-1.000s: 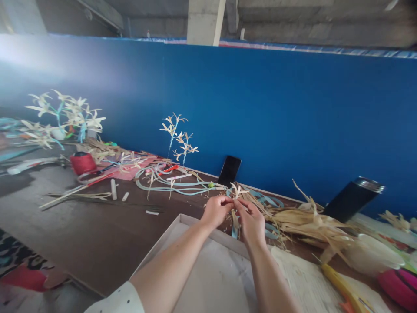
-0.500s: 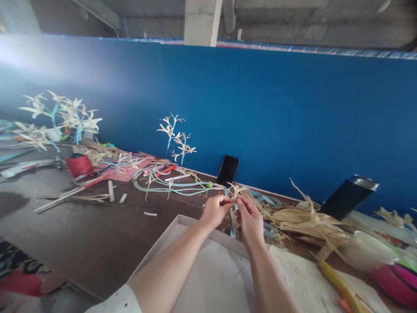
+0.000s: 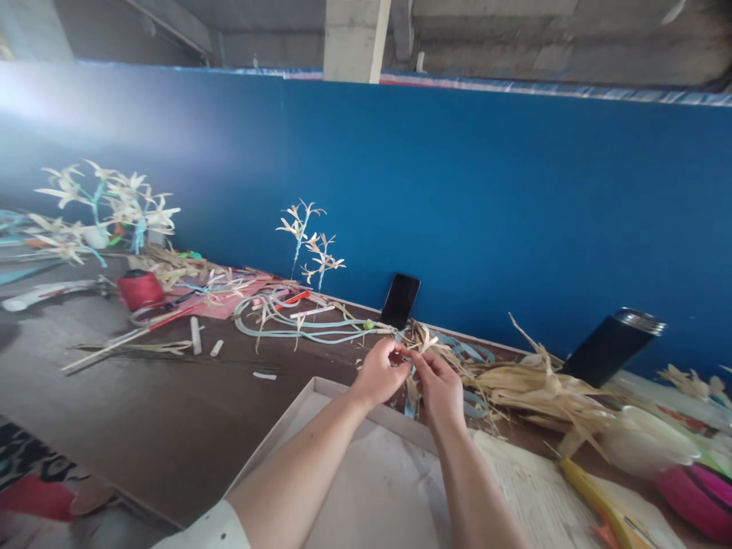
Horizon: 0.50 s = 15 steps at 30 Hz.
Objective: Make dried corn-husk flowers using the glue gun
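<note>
My left hand (image 3: 377, 375) and my right hand (image 3: 441, 387) meet above the far rim of a shallow white box. Their fingertips pinch together just below a small cream flower (image 3: 424, 341) that looks made of dried husk. The petals tilt to the right over the fingers, which hide most of the stem. A light blue strip (image 3: 410, 398) hangs below the fingers; which hand grips it, if either, I cannot tell. Past the hands a black phone (image 3: 400, 300) leans on the blue partition. Dried husks (image 3: 529, 385) lie heaped to the right.
The white box (image 3: 320, 386) lies under my forearms. Pale blue cords (image 3: 303, 335), a red thread spool (image 3: 140, 290) and finished flower sprays (image 3: 131, 198) are to the left. At right are a dark flask (image 3: 611, 347), an open book (image 3: 518, 476), a yellow cutter (image 3: 598, 496) and a pink pouch (image 3: 695, 492).
The flower has tipped to the right and dropped slightly between my fingers. Both hands stay in nearly the same place, with small finger shifts.
</note>
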Each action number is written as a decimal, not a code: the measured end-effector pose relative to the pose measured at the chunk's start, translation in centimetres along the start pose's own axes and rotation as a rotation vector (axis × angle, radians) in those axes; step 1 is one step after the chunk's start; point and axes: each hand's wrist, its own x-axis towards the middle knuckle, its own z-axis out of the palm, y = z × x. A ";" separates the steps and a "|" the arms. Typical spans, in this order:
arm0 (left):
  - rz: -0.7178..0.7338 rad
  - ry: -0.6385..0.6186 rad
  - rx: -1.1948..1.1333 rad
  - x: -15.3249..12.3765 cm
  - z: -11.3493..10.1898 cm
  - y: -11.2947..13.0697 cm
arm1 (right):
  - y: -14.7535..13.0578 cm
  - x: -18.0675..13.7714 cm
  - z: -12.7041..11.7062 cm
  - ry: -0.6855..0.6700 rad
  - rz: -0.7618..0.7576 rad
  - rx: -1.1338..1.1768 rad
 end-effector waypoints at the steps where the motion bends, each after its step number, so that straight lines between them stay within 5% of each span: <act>1: 0.009 -0.001 -0.001 -0.1 -0.1 0.2 | 0.0 0.0 -0.1 0.014 -0.003 -0.025; 15: 0.075 -0.005 -0.005 0.2 -0.5 0.5 | -1.4 -0.5 -0.1 0.003 -0.072 -0.086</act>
